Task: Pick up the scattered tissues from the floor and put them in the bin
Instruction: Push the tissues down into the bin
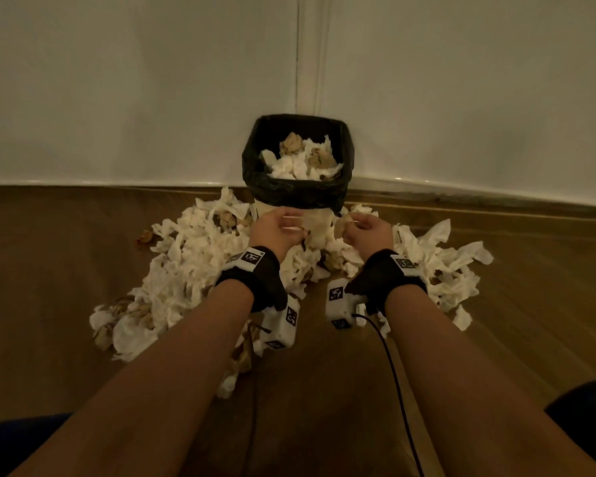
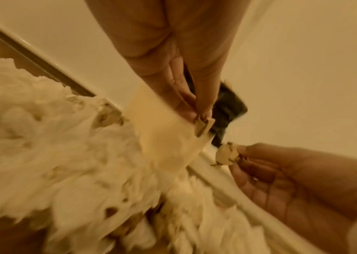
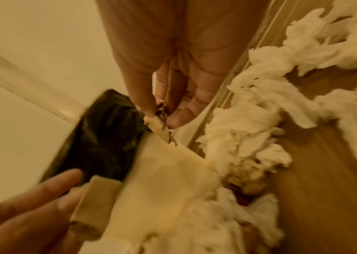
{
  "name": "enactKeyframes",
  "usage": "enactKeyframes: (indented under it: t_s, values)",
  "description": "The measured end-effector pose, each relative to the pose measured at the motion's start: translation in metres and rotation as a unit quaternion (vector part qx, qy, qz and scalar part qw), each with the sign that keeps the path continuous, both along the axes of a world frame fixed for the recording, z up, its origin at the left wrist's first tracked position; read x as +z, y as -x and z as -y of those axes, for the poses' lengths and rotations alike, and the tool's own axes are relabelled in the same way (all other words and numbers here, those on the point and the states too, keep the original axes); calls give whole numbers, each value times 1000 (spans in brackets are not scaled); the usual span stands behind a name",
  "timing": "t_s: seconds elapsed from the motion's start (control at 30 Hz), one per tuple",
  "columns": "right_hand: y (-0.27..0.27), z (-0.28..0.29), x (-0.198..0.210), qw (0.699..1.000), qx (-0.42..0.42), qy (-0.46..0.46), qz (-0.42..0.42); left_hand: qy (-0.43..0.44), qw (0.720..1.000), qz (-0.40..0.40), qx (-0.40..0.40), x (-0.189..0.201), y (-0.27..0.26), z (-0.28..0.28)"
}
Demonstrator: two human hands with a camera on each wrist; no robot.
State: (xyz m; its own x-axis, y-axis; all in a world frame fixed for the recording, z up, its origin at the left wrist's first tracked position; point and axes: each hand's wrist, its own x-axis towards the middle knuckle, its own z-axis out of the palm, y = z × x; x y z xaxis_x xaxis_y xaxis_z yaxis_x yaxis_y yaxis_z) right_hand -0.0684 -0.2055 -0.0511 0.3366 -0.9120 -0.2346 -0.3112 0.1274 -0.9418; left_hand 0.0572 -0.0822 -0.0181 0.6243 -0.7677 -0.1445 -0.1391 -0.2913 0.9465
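Tissues are being held in both hands in front of the bin. The left hand (image 2: 173, 72) is pinching a small brownish scrap (image 2: 203, 126) between thumb and fingertips; the scrap is creased, stiff-looking and hanging downward from the pinch, its long axis roughly along the fingers. The right hand (image 3: 173, 77) is closing thumb and fingers round a crumpled cream wad (image 3: 158, 125) flecked with dark marks, which is poking out past the fingertips toward the bin's side. Both hands are hovering just in front of the bin (image 1: 319, 225), a pale, smooth-walled container lined with a glossy, wrinkled black bag (image 1: 296, 192) folded over its rim. Soft white and tan crumpled paper is filling the bin's mouth. Around its base, on the wooden floor (image 1: 49, 263), scattered tissues (image 1: 186, 266) are lying in a fluffy, ragged heap spreading to both sides. Pale walls (image 1: 117, 80) are meeting in a corner behind it.
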Motion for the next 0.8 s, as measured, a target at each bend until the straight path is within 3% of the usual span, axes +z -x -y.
enactKeyframes:
  t_s: [0.17, 0.37, 0.57, 0.8]
  values:
    - [-15, 7, 50, 991, -44, 67, 105, 131, 989, -21, 65, 32, -21, 10]
    - [-37, 15, 82, 981, -65, 129, 130, 170, 978, 62, 104, 53, -35, 30]
    - [-53, 20, 84, 976, -30, 215, -16, 96, 974, 167, 116, 62, -52, 55]
    - [-55, 16, 63, 878, 123, 393, -246, 11, 963, 240, 120, 58, -60, 73]
